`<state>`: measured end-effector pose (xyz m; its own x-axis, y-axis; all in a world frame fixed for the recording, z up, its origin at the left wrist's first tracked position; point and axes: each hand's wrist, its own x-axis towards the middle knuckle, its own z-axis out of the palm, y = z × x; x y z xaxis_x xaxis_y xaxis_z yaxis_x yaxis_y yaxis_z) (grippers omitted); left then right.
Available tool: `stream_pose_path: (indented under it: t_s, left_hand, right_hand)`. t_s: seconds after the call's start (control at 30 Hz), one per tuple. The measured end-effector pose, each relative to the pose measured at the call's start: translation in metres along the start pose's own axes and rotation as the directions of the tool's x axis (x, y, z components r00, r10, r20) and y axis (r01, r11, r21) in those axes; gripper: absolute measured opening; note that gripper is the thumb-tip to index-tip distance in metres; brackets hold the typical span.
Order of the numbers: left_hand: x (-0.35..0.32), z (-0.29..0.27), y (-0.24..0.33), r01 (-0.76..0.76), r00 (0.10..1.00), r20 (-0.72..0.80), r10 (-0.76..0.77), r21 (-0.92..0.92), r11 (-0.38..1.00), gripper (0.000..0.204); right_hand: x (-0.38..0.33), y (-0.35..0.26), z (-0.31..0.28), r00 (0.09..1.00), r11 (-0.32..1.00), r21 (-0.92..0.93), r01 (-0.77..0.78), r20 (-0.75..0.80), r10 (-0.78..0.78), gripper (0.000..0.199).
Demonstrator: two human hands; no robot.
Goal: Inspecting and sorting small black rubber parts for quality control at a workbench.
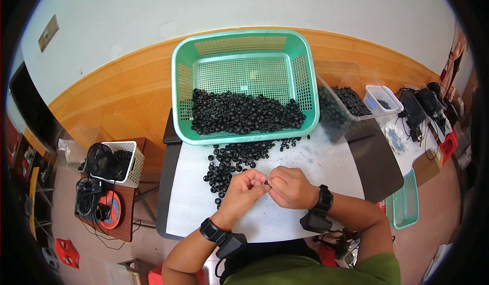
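Note:
Above the white sheet [326, 203], my left hand [243, 192] pinches a small black round part [266, 182] between thumb and forefinger. My right hand [293, 188] is closed, its fingertips meeting the left ones at that part; whatever else it may grip is hidden by its fingers. Just beyond and left of my hands lies a loose pile of black ring-like parts [224, 170]. Behind the pile stands a green plastic basket [178, 96], tilted toward me, with many more of these black parts [244, 114] heaped along its near side.
To the basket's right, a clear plastic bin [367, 113] holds more black parts, beside a small white tub [395, 106]. On a low brown table at left are a white basket [135, 165] and an orange bowl [113, 211]. A green crate [407, 203] sits at lower right.

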<state>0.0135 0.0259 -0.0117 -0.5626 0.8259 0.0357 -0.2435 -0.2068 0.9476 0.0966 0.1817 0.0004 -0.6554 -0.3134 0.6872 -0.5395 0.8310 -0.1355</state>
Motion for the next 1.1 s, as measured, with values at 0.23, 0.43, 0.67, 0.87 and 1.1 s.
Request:
stream_pose_path:
  t_s: [0.23, 0.43, 0.67, 0.87, 1.1]
  left_hand:
    - [0.001, -0.004, 0.012, -0.03, 0.99, -0.134, 0.042, 0.094, 0.995, 0.01]
    - [0.0, -0.016, 0.024, -0.23, 0.927, -0.337, 0.166, -0.16, 0.96, 0.006]
    - [0.002, -0.02, 0.031, -0.366, 0.822, -0.515, 0.244, -0.148, 0.919, 0.011]
    - [0.003, -0.03, 0.029, -0.435, 0.743, -0.613, 0.268, -0.138, 0.89, 0.015]
    - [0.004, -0.032, 0.03, -0.435, 0.74, -0.622, 0.255, -0.154, 0.887, 0.016]
  right_hand:
    - [0.015, 0.014, -0.046, 0.97, 0.991, 0.066, -0.115, -0.208, 0.127, 0.027]
    - [0.009, 0.071, -0.161, 0.792, 0.765, -0.327, -0.555, -0.489, 0.366, 0.024]
    - [0.002, 0.077, -0.152, 0.837, 0.712, -0.494, -0.5, -0.485, 0.252, 0.02]
    - [0.007, 0.021, -0.031, 0.973, 0.998, 0.0, -0.056, 0.222, 0.055, 0.007]
    - [0.028, 0.018, 0.033, 0.922, 0.985, -0.006, -0.172, 0.35, 0.163, 0.007]
